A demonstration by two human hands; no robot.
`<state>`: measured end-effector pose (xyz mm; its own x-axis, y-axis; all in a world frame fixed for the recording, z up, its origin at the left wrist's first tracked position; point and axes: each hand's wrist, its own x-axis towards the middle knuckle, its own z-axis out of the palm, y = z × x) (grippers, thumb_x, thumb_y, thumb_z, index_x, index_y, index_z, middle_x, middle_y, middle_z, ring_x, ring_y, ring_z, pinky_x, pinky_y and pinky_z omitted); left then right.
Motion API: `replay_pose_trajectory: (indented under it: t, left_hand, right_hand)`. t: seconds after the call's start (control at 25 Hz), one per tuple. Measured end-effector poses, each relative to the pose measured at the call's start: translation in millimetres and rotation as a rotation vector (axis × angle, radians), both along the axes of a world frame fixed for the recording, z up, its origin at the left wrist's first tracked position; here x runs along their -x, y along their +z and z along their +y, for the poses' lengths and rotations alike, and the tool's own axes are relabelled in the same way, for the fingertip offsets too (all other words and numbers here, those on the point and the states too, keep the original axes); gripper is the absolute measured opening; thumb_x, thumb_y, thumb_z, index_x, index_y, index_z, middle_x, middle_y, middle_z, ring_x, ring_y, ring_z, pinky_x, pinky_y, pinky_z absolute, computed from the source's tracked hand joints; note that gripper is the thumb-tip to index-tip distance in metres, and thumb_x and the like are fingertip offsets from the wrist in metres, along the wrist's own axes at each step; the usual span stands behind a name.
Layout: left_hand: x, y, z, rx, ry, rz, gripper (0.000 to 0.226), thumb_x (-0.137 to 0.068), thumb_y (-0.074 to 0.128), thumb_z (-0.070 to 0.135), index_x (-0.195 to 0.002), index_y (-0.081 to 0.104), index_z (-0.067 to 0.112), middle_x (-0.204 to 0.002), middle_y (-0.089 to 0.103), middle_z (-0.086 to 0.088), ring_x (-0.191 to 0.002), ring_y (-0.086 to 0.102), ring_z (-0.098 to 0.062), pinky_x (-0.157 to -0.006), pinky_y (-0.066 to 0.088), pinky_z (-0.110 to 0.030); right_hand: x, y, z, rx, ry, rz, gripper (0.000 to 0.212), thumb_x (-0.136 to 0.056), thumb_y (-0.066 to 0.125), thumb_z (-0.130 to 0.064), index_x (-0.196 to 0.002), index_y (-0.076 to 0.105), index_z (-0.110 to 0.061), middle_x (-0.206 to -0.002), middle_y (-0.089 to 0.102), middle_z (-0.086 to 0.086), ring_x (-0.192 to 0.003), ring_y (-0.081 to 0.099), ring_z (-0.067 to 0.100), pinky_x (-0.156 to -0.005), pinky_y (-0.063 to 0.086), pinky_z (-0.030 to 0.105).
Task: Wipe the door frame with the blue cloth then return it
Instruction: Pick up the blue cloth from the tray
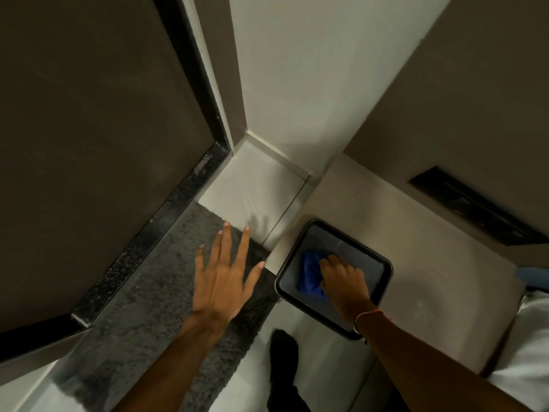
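Head view: cloth in the tray

The left hand (221,281) hovers over the grey mat (154,292), fingers spread and empty. The right hand (344,282) has its fingers curled on the blue cloth (310,273) inside the dark tray (383,264). Beyond runs the black door frame (190,72).

1. We count two hands: our left hand (221,278) spread flat in the air, our right hand (344,281) down in the tray.
2. One blue cloth (310,275), bunched up.
3. One dark tray (383,264) with rounded corners.
4. One grey shaggy mat (154,292) on the floor.
5. One door frame (190,55), black edged.
6. One thin wristband (370,315), on our right wrist.
7. One dark-socked foot (283,349).
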<state>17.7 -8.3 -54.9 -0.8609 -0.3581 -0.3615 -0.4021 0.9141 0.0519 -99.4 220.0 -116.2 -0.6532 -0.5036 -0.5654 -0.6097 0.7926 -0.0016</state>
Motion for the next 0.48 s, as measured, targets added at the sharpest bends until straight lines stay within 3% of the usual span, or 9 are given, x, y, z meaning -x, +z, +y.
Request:
replay_pose_trajectory:
  t: [0.12,0.24,0.4,0.48]
  left_hand:
    - [1,39,-21,0.035,0.016,0.078,0.08,-0.096,0.01,0.066,-0.164,0.009,0.024,-0.171,0.013,-0.02,-0.154,0.03,-0.033,-0.121,0.032,-0.06]
    - [-7,93,-39,0.077,0.045,0.178,0.079,-0.097,0.014,0.065,-0.164,0.01,0.023,-0.171,0.013,-0.02,-0.154,0.031,-0.033,-0.12,0.033,-0.06]
    - [-41,179,-68,0.172,0.09,0.327,0.077,-0.098,0.022,0.063,-0.163,0.018,0.022,-0.169,0.02,-0.021,-0.152,0.034,-0.034,-0.117,0.037,-0.061]
    - [-69,228,-84,0.248,0.115,0.396,0.077,-0.098,0.021,0.063,-0.163,0.018,0.021,-0.169,0.02,-0.02,-0.153,0.033,-0.034,-0.116,0.038,-0.062]
  right_hand:
    - [-2,39,-5,0.087,-0.05,0.036,0.034,-0.097,0.055,-0.026,-0.129,0.052,-0.017,-0.127,0.057,0.005,-0.113,0.061,0.027,-0.078,0.052,0.038]
    - [-7,95,-16,0.232,-0.044,0.099,0.034,-0.088,0.067,-0.017,-0.12,0.064,-0.005,-0.116,0.065,0.014,-0.106,0.067,0.034,-0.069,0.055,0.042]
    - [-26,181,-43,0.325,0.042,0.214,0.034,-0.102,0.046,-0.022,-0.136,0.051,-0.013,-0.136,0.052,0.004,-0.121,0.056,0.024,-0.087,0.052,0.037]
    - [-41,230,-67,0.459,0.04,0.256,0.029,-0.104,0.043,-0.019,-0.131,0.052,-0.015,-0.131,0.053,0.002,-0.116,0.057,0.023,-0.088,0.053,0.036]
